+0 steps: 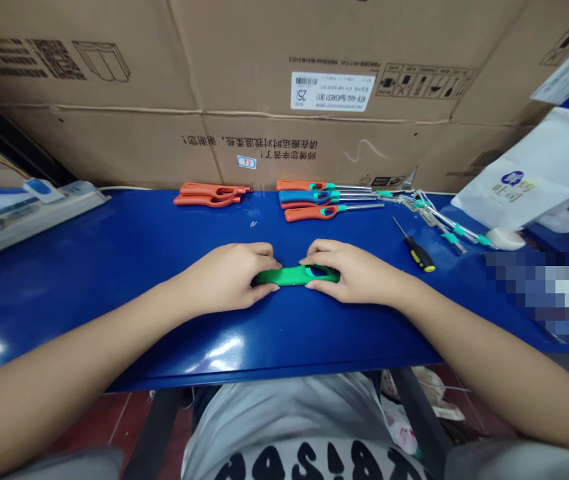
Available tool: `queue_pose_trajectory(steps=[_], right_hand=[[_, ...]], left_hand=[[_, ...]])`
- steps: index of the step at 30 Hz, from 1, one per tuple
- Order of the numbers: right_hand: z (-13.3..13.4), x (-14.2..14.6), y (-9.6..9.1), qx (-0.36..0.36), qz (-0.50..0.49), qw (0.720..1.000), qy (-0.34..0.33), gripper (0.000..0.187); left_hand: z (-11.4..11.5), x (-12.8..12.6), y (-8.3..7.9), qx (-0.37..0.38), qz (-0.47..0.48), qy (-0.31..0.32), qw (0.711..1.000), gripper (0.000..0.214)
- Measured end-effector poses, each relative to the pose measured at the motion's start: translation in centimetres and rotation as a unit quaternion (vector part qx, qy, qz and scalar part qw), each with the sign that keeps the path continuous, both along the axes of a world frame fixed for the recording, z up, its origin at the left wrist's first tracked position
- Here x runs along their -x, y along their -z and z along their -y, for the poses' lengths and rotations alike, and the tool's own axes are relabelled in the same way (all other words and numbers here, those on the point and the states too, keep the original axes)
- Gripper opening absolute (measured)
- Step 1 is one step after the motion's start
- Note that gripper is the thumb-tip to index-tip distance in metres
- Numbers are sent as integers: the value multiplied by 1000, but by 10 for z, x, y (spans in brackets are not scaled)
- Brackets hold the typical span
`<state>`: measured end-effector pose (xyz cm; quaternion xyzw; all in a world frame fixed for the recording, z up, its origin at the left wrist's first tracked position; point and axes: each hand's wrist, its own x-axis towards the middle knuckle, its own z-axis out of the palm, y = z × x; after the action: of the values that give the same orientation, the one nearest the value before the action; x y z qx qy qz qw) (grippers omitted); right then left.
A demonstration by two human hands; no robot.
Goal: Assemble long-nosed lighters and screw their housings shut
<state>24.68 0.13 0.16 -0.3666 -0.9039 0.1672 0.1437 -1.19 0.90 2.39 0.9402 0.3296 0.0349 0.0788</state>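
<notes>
Fingers (266, 289) closed, left hand (229, 277) and right hand (357, 272) grip a green casing (291, 277) by its ends; slack pressure could let it slip.

Green lighter casing (291, 277) in left hand (234, 277) and right hand (357, 272), blue table (99, 260)

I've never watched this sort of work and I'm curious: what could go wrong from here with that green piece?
The green casing might slip or twist, since the left hand and right hand hold it only near its ends. A rightward sweep could knock the screwdriver lying loose on the blue table. The metal and turquoise parts lie jumbled, so they might tangle.
</notes>
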Motion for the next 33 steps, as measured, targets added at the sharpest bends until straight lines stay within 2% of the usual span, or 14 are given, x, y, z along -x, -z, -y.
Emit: queue_pose_trajectory(steps=[4, 7, 16, 19, 23, 26, 29, 31, 33], right_hand=[[3, 2, -1, -70, 79, 994, -17, 33], [0, 2, -1, -98, 107, 989, -31, 31], [-2, -4, 1, -83, 69, 991, -74, 32], [-3, -3, -2, -81, 66, 993, -51, 31], [-6, -5, -9, -86, 119, 989, 26, 30], [-8, -8, -13, -96, 160, 981, 60, 33], [-8, -10, -13, -100, 171, 978, 61, 33], [-9, -11, -12, -92, 172, 979, 58, 32], [-11, -12, -11, -78, 164, 982, 59, 32]], left_hand=[[7, -4, 5, -91, -56, 13, 994, 19], [8, -6, 10, -132, -65, 21, 989, 19], [3, -3, 19, -164, 3, 52, 985, 33], [1, -2, 18, -180, 1, 54, 982, 33], [-6, 2, 13, -203, -15, 29, 979, 30], [-11, 4, 10, -203, -15, 12, 979, 28], [-11, 5, 10, -182, -13, 8, 983, 28], [-11, 4, 11, -145, -7, 0, 989, 30], [-12, 3, 13, -66, 39, -14, 997, 31]])
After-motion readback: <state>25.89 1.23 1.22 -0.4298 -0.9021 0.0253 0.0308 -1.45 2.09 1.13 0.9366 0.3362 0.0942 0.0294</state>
